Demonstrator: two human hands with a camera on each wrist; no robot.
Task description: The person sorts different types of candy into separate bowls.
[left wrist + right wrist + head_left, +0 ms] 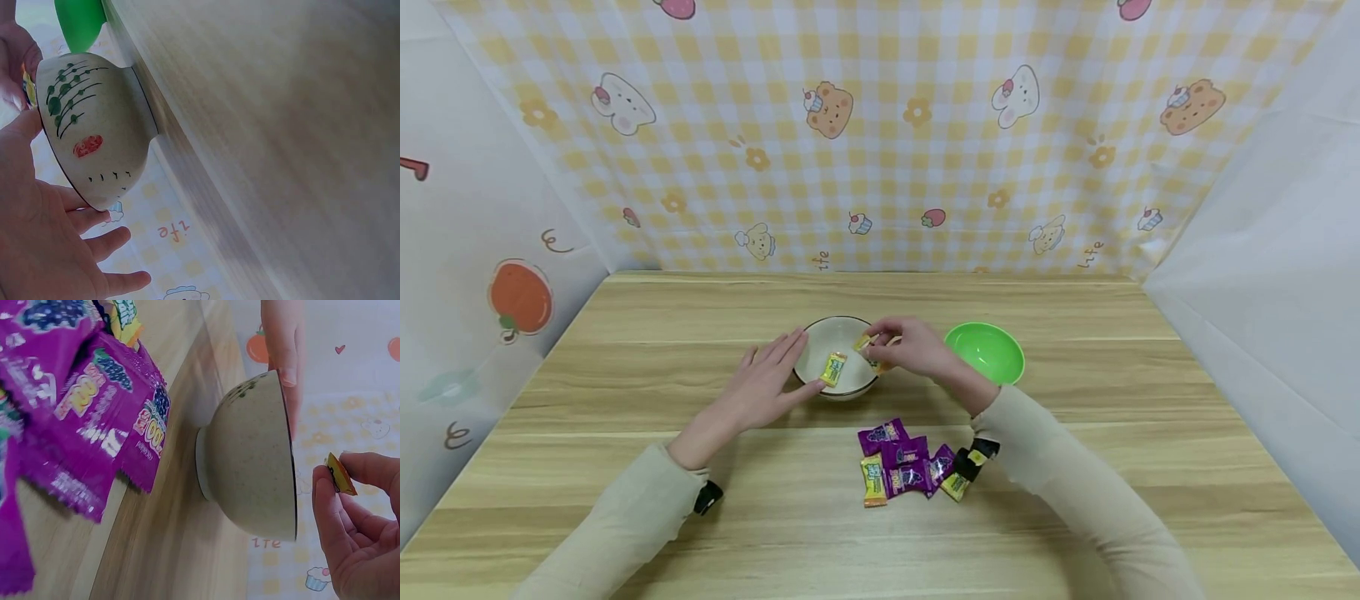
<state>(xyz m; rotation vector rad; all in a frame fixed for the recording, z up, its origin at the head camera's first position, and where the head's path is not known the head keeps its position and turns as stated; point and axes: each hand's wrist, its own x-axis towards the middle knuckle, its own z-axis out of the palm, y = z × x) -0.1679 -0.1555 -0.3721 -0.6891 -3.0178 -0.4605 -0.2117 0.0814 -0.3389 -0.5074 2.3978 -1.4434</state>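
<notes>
Pinches a small yellow candy [340,474] between thumb and fingertips of the right hand [910,343], closed just far enough for a light hold. Holds it above the opening of a cream bowl [253,456], toward the right side, apart from the rim. Looks smooth and slightly shiny: thin wrapper, yellow with dark print, orange along one end, turned nearly edge-on in the right wrist view.

Round, deep bowl, hard and glazed, finely speckled, with a narrow foot and a dark line around the rim; on the outside, green leafy sprigs, a red mark and small black strokes. Inside, near the left thumb, a second yellow candy [832,369], flat and oblong, with printed wrapper and crimped ends.

Touches the bowl's rim with the left hand [766,385], spread wide, fingers straight, thumb set apart, gripping nothing else.

Nearer the person, a loose heap of purple packets [906,454], glossy, creased, saw-toothed at the ends, printed with grapes. At the left of the heap, one yellow packet [873,481]; at the right, another, partly hidden. Right of the cream bowl, a shallower green bowl [987,354], smooth, plastic-looking. Underneath, a pale surface [775,525] with streaky wood grain; behind, a checked cloth [880,171] with cartoon animals.
</notes>
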